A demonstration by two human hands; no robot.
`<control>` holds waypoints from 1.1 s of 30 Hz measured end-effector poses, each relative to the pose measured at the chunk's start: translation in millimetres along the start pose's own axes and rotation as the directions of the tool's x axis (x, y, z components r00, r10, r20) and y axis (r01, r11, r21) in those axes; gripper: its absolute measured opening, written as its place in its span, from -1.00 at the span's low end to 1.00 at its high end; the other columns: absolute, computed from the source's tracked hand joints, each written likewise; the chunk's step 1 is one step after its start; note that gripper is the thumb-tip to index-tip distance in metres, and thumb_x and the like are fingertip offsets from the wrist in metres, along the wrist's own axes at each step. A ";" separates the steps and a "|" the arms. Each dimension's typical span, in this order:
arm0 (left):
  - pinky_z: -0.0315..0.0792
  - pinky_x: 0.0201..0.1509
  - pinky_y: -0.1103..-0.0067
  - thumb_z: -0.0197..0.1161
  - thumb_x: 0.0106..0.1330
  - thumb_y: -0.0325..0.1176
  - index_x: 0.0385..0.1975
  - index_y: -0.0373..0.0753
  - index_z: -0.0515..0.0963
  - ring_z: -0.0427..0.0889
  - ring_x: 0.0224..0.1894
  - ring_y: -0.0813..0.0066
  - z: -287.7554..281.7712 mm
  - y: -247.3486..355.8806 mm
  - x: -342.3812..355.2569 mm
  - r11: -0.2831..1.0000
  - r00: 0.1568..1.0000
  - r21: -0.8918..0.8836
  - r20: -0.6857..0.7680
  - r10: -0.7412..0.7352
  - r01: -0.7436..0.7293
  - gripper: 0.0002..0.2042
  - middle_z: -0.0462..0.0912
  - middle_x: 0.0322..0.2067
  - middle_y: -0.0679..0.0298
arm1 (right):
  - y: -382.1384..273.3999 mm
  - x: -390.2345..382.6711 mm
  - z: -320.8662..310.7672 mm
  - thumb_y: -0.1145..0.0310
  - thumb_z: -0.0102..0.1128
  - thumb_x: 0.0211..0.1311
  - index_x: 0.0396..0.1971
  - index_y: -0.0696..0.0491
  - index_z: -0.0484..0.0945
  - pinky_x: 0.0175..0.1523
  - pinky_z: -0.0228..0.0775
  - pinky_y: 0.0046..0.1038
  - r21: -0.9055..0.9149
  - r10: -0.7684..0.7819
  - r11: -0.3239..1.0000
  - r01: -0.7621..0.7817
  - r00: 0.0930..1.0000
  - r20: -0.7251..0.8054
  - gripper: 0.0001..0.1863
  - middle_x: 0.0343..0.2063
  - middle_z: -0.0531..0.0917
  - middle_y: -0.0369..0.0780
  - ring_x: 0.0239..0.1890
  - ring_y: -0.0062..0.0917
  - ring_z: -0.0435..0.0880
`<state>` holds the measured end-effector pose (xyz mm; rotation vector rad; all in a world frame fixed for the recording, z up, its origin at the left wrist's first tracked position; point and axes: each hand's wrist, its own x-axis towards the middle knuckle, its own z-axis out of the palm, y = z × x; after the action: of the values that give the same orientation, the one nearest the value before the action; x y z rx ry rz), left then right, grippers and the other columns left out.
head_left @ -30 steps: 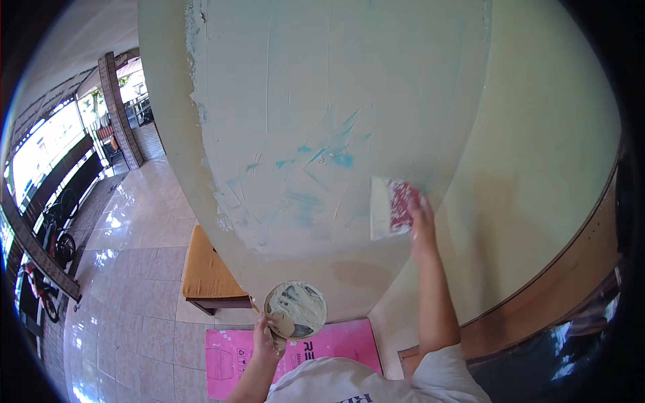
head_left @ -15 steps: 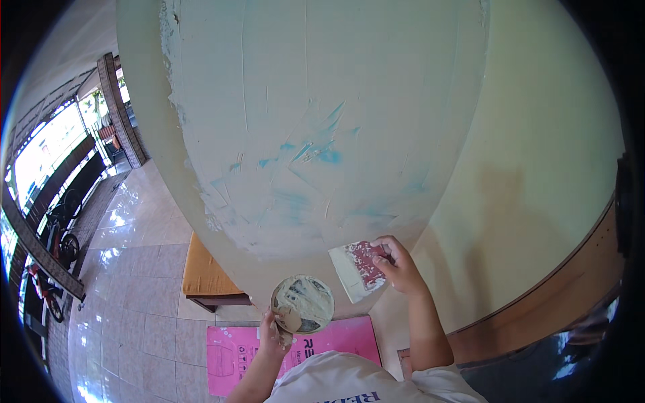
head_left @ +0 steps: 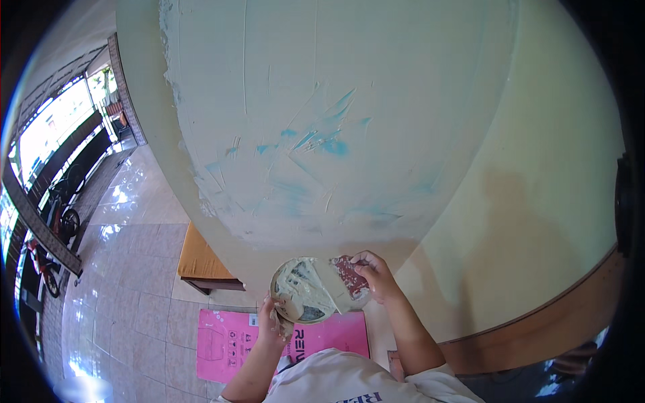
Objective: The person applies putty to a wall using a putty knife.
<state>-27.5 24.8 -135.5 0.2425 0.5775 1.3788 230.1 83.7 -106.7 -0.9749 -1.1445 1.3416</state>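
My left hand (head_left: 271, 324) grips the edge of a round shallow dish (head_left: 314, 313) smeared with off-white putty, dark patches of its bottom showing through. Putty also clings to the fingers of that hand. In my right hand (head_left: 377, 275) is a flat putty scraper (head_left: 351, 277) with a dark red, putty-spotted body and a pale coated blade. Its blade lies over the dish's right side, at the putty. Beyond both hands rises a wall coated with pale putty (head_left: 269, 80), where streaks of blue (head_left: 332, 146) show through.
A pink printed cardboard sheet (head_left: 222, 349) lies on the tiled floor (head_left: 144, 289) below my hands. Left of the wall's foot stands a low bench with an orange top (head_left: 201, 258). A brown wooden edge (head_left: 524, 342) runs along the right. Motorcycles (head_left: 50, 262) stand far left.
My right hand has brought the scraper left, from beside the dish to over it. The dish has risen slightly in view, and the view has shifted a little.
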 end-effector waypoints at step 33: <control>0.47 0.12 0.33 -0.17 0.36 -0.30 0.09 -0.25 0.33 0.53 0.03 0.26 -9.5 -5.5 -2.0 1.000 0.997 -0.003 -0.074 0.016 -0.016 -0.65 0.49 0.00 0.14 | -20.5 -18.2 27.4 0.43 0.15 0.22 -0.24 0.14 0.45 -0.34 0.47 -0.35 -0.705 -0.661 0.521 0.481 0.750 0.022 -0.83 -0.43 0.63 -0.07 -0.43 -0.21 0.66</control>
<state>-27.8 20.2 -145.7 0.1939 0.6361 1.4087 209.4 62.2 -82.1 -1.0772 -1.6168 0.2003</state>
